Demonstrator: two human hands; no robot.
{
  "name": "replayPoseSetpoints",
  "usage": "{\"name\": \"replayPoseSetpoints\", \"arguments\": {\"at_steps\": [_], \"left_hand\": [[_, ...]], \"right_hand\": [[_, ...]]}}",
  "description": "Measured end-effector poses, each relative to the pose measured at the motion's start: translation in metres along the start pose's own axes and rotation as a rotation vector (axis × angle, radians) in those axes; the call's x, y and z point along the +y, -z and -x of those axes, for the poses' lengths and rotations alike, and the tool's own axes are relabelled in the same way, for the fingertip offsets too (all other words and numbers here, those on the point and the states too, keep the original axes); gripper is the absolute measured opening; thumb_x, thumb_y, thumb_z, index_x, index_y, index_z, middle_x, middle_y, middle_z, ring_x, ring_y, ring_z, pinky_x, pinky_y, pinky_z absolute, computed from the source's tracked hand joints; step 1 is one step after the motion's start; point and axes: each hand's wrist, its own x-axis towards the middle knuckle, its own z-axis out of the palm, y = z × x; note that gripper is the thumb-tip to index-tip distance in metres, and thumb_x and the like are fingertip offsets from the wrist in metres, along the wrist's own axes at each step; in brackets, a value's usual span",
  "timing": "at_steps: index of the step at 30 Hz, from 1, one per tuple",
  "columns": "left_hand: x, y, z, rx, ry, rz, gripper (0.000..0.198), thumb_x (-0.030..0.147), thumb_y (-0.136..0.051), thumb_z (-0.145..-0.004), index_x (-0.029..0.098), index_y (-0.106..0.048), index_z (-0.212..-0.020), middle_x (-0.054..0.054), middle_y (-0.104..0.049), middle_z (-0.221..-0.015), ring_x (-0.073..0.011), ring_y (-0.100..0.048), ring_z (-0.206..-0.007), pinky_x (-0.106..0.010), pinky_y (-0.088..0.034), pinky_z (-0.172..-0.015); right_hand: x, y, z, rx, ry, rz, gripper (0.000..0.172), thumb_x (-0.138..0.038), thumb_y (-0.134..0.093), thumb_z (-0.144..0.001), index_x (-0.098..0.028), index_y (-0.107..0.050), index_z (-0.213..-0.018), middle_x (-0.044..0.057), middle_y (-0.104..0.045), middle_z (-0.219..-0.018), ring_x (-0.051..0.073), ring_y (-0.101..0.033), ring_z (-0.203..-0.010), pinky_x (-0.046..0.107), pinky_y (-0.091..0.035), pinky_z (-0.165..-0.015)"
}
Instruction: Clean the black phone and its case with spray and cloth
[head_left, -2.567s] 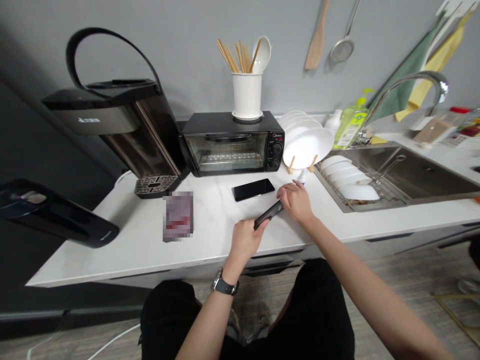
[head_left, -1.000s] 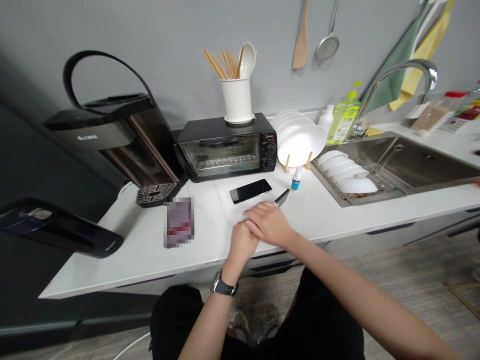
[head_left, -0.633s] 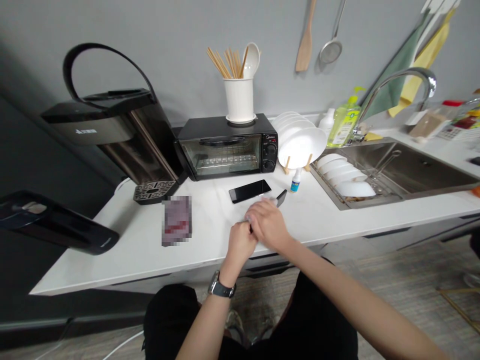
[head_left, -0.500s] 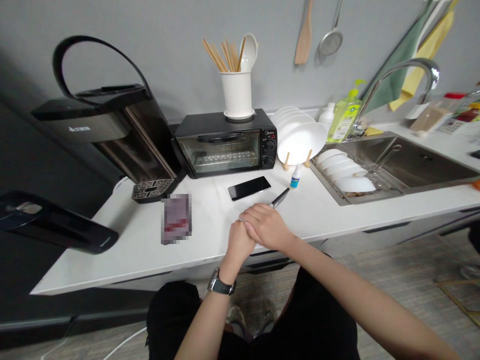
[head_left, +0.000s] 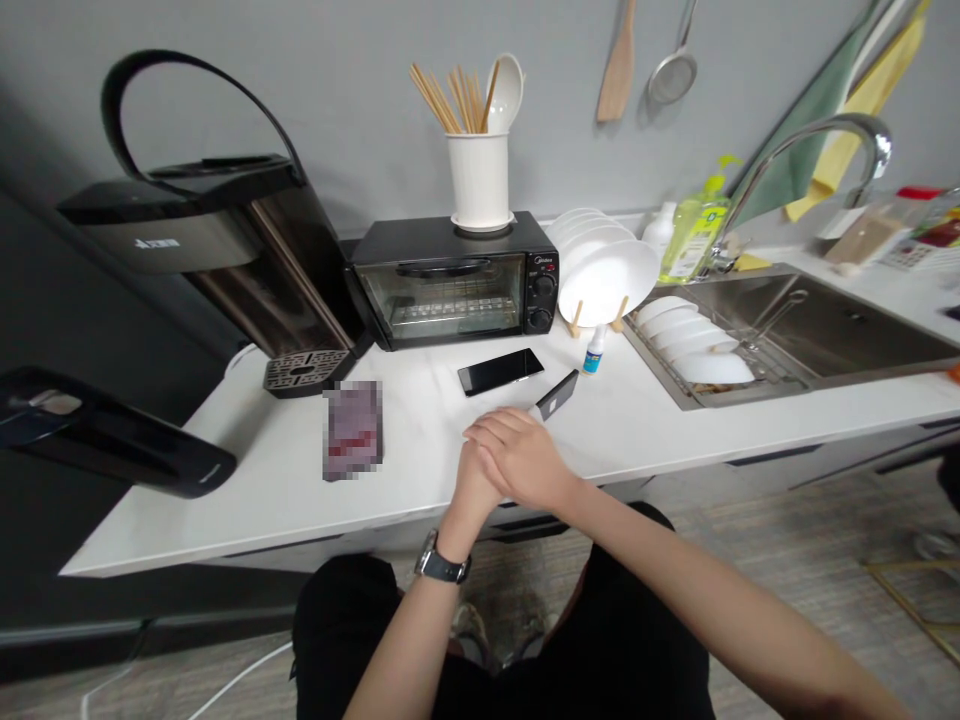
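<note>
My left hand point(head_left: 477, 476), with a dark watch point(head_left: 442, 562) on its wrist, is closed and partly covered by my right hand point(head_left: 529, 456). The right fingers wrap over the left. From beneath them a flat dark grey object point(head_left: 559, 394) with a small pale square juts out towards the back right; its kind is unclear, and my hands hide its near end. Just beyond lies a black phone point(head_left: 501, 372), screen up. A small white bottle with a blue label point(head_left: 594, 352) stands past the object's far end.
Behind stand a toaster oven point(head_left: 454, 296) bearing a white utensil holder point(head_left: 478, 178), and racked white plates point(head_left: 609, 284). A water dispenser point(head_left: 247, 270), dark cylinder point(head_left: 120, 440) and blurred-out packet point(head_left: 354, 430) are leftward. Right is a sink point(head_left: 855, 330) with bowls point(head_left: 690, 345).
The dark grey object has turned in my hands, so its broad face with the pale square now shows instead of a thin edge. My hands stay clasped; the view has shifted slightly.
</note>
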Motion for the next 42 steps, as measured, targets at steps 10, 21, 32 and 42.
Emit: {"name": "replayPoseSetpoints", "arguments": {"at_steps": [10, 21, 32, 42], "left_hand": [[0.006, 0.006, 0.000, -0.062, 0.065, 0.153, 0.047, 0.045, -0.055, -0.099, 0.016, -0.064, -0.063, -0.003, -0.061, -0.058, -0.0147, -0.054, -0.057, -0.026, -0.028, -0.054], [0.003, 0.003, 0.000, -0.084, 0.010, 0.052, 0.023, 0.022, -0.056, -0.094, 0.014, -0.074, -0.082, -0.009, -0.075, -0.079, -0.0202, -0.067, -0.074, -0.027, -0.041, -0.066], [0.005, 0.002, 0.001, -0.095, 0.037, 0.045, 0.015, 0.014, -0.059, -0.088, 0.014, -0.074, -0.085, -0.011, -0.074, -0.086, -0.0221, -0.066, -0.082, -0.028, -0.042, -0.070], [0.009, 0.008, -0.002, -0.084, 0.088, 0.124, 0.046, 0.044, -0.055, -0.100, 0.014, -0.068, -0.068, -0.005, -0.065, -0.062, -0.0155, -0.057, -0.060, -0.026, -0.029, -0.057]], "right_hand": [[0.101, 0.027, 0.000, 0.088, -0.383, 0.146, 0.047, -0.020, -0.028, -0.107, -0.019, -0.072, -0.088, 0.011, -0.076, -0.091, 0.025, -0.067, -0.092, 0.045, -0.043, -0.105], [0.049, 0.012, 0.010, 0.055, -0.102, 0.087, 0.034, -0.033, -0.041, -0.107, -0.018, -0.071, -0.104, 0.009, -0.073, -0.094, 0.026, -0.062, -0.090, 0.041, -0.045, -0.086], [0.002, -0.003, 0.007, 0.078, -0.093, 0.015, 0.031, -0.027, -0.041, -0.107, -0.017, -0.070, -0.111, 0.010, -0.074, -0.111, 0.026, -0.062, -0.109, 0.043, -0.041, -0.106], [0.088, 0.023, 0.000, 0.166, -0.449, 0.183, 0.046, -0.021, -0.031, -0.105, -0.019, -0.068, -0.076, 0.012, -0.072, -0.082, 0.026, -0.066, -0.089, 0.041, -0.045, -0.094]]}}
